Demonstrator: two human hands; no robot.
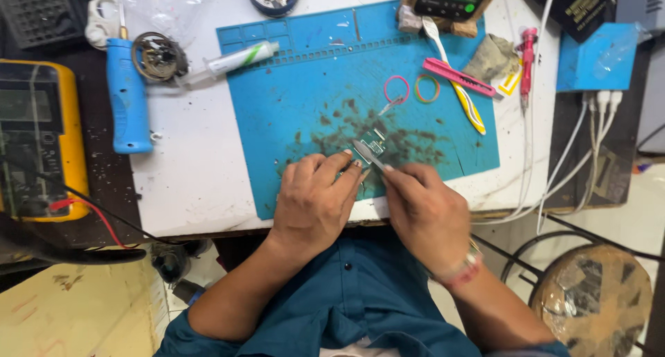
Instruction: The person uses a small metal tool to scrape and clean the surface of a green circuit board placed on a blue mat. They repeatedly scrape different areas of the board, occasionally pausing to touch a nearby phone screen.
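Blue sleeves (360,308) are seen closest, at the bottom, and the arms are cut off there by the edge. Both hands are rested on a blue mat (277,73) on the white tabletop (187,170). A small circuit board (375,141) is pressed down on the mat by the fingertips of the left hand (315,201); its near edge is hidden by those fingers. A thin metal tool (367,154) is pinched in the right hand (426,215), and its tip is laid on the board, just above both hands. Small parts on the board cannot be made out. Brown stains are spread around it. Two rubber rings (397,89) are seen farther up the mat. A blue handle (128,97) is laid well off to the left.
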